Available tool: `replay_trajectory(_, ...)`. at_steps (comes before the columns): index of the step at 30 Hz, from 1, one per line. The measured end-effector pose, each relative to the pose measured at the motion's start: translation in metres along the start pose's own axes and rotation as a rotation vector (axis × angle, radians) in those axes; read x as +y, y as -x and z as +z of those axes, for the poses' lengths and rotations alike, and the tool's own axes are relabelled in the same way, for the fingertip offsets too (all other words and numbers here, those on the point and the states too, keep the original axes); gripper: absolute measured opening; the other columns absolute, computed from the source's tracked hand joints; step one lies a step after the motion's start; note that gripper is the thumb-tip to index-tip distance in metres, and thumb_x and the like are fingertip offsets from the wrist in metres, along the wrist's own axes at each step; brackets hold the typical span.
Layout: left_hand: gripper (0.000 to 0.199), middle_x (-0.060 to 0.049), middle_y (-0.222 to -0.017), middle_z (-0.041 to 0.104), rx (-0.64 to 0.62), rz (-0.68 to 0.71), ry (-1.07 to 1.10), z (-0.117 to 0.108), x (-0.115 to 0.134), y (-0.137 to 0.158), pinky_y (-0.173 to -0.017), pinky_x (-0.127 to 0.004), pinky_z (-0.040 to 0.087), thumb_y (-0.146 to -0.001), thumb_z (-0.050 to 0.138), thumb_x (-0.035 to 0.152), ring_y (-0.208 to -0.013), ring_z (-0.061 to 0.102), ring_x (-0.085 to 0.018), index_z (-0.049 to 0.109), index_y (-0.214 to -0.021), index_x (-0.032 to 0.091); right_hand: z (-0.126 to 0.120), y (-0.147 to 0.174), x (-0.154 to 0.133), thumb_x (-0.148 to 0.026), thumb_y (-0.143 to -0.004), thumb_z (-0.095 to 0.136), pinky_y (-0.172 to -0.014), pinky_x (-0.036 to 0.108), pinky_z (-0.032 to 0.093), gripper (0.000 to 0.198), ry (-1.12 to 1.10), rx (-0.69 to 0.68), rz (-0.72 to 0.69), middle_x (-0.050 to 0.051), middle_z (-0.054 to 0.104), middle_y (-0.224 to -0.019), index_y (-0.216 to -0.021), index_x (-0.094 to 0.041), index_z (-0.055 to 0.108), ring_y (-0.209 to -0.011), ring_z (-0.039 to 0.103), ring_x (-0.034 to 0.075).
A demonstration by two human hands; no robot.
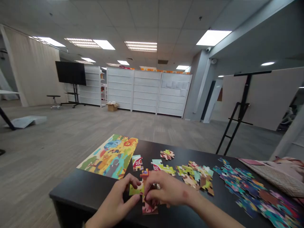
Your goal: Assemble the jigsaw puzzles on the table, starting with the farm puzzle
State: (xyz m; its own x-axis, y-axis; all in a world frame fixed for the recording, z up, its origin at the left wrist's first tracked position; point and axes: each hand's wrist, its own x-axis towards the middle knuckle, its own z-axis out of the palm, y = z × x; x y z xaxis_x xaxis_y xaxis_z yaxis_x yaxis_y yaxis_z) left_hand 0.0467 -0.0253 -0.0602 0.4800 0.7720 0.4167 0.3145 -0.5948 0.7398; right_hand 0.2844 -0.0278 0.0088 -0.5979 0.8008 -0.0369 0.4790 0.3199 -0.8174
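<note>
Both hands are in close at the near edge of the desk. The left hand is half curled, thumb and fingers apart, beside a green puzzle piece — seemingly there to steady it. The right hand bends down over a pink piece, fingers bunched; whether they grip anything, I can't tell. The animal picture sheet lies flat at left, presumably for easy viewing. Over on the right, the blue pieces sit apart — perhaps a separate set. No brand or lettering is readable.
</note>
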Motion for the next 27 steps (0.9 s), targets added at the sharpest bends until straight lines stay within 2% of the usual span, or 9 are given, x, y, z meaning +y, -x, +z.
replay_trajectory(3,0.025,-0.005,-0.108,0.068,0.135,-0.036,0.002,-0.013,-0.007,0.008,-0.087,-0.033,0.05,-0.101,0.048,0.043,-0.095,0.062,-0.022,0.059,-0.115,0.026,0.042,-0.043,0.004,-0.02,-0.083,0.072,-0.075,0.023,0.05,0.007,0.193,-0.132,-0.129,-0.005,0.068,-0.067,-0.083,-0.023,0.077,-0.074,0.067,0.015)
replay_trajectory(5,0.023,-0.006,-0.11,0.066,0.179,-0.048,-0.02,-0.024,-0.012,0.014,-0.09,-0.034,0.049,-0.102,0.045,0.038,-0.1,0.061,-0.022,0.057,-0.116,0.025,0.056,-0.059,0.008,-0.024,-0.083,0.077,-0.085,0.026,0.049,0.002,0.283,-0.147,-0.212,-0.004,0.069,-0.072,-0.084,-0.025,0.078,-0.088,0.067,0.017)
replay_trajectory(9,0.029,-0.004,-0.115,0.065,-0.009,0.011,-0.076,-0.041,-0.009,0.02,-0.097,-0.034,0.049,-0.086,0.063,0.019,-0.107,0.06,-0.023,0.058,-0.113,0.026,0.044,-0.063,0.015,-0.034,-0.082,0.08,-0.099,0.032,0.045,0.011,0.301,0.013,-0.351,0.003,0.069,-0.115,-0.085,-0.024,0.076,-0.113,0.06,0.021)
replay_trajectory(11,0.044,-0.004,-0.126,0.064,-0.131,0.041,-0.121,-0.043,-0.003,0.019,-0.106,-0.037,0.046,-0.077,0.069,0.013,-0.117,0.058,-0.024,0.059,-0.117,0.029,0.023,-0.054,0.021,-0.031,-0.093,0.066,-0.096,0.031,0.047,0.012,0.271,0.165,-0.332,0.004,0.068,-0.114,-0.088,-0.023,0.073,-0.109,0.062,0.019)
replay_trajectory(14,0.058,-0.002,-0.141,0.06,-0.263,0.085,-0.251,-0.038,0.007,0.016,-0.112,-0.041,0.043,-0.076,0.076,0.016,-0.126,0.055,-0.026,0.058,-0.129,0.035,-0.021,-0.028,0.042,-0.035,-0.099,0.052,-0.09,0.031,0.049,0.024,0.358,0.419,-0.191,0.005,0.072,-0.101,-0.087,-0.022,0.069,-0.097,0.065,0.019)
replay_trajectory(17,0.041,0.002,-0.13,0.067,-0.359,0.16,-0.389,-0.029,0.014,0.011,-0.1,-0.035,0.052,-0.087,0.071,0.02,-0.114,0.063,-0.022,0.063,-0.122,0.039,-0.066,0.016,0.073,-0.039,-0.099,0.047,-0.087,0.034,0.05,0.028,0.416,0.574,-0.022,0.006,0.073,-0.099,-0.093,-0.021,0.067,-0.095,0.065,0.022)
replay_trajectory(20,0.029,0.003,-0.116,0.072,-0.33,0.282,-0.519,-0.021,0.012,0.006,-0.081,-0.027,0.057,-0.091,0.066,0.021,-0.097,0.067,-0.019,0.066,-0.114,0.038,-0.094,0.073,0.097,-0.034,-0.098,0.043,-0.081,0.034,0.052,0.029,0.454,0.616,0.13,0.006,0.073,-0.091,-0.095,-0.021,0.07,-0.086,0.067,0.022)
replay_trajectory(23,0.024,0.004,-0.111,0.075,-0.236,0.459,-0.637,-0.012,-0.001,0.004,-0.07,-0.026,0.056,-0.09,0.066,0.025,-0.085,0.069,-0.018,0.067,-0.111,0.036,-0.092,0.121,0.106,-0.023,-0.093,0.046,-0.093,0.038,0.052,0.029,0.523,0.511,0.17,0.007,0.074,-0.104,-0.099,-0.023,0.074,-0.1,0.067,0.024)
replay_trajectory(27,0.021,0.004,-0.106,0.079,-0.06,0.694,-0.747,0.004,-0.035,0.01,-0.066,-0.03,0.053,-0.096,0.057,0.041,-0.082,0.069,-0.02,0.069,-0.111,0.033,-0.062,0.157,0.108,-0.018,-0.092,0.048,-0.114,0.053,0.039,0.044,0.74,0.386,0.19,0.009,0.06,-0.14,-0.132,-0.03,0.065,-0.134,0.048,0.029)
